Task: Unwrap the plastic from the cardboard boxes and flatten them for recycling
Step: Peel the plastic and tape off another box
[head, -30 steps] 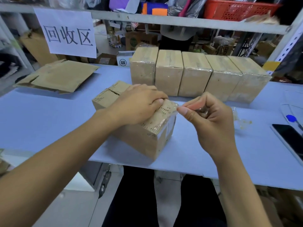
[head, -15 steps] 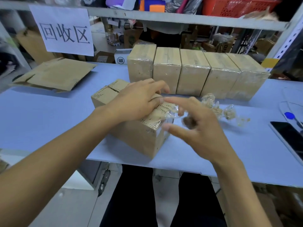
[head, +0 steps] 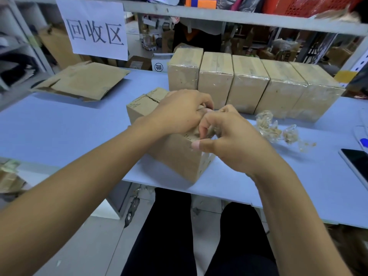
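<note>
the cardboard box (head: 175, 154) stands at the front edge of the table (head: 59, 128), near its middle. the left hand (head: 179, 112) rests on the box top, fingers curled over its far side. the right hand (head: 229, 140) pinches a strip of clear plastic wrap (head: 209, 132) at the box's right top edge, thumb and fingers closed on it. five wrapped boxes (head: 249, 84) stand in a row along the back edge. crumpled plastic (head: 278, 130) lies toward the right edge. flattened cardboard (head: 85, 80) lies at the back left corner.
</note>
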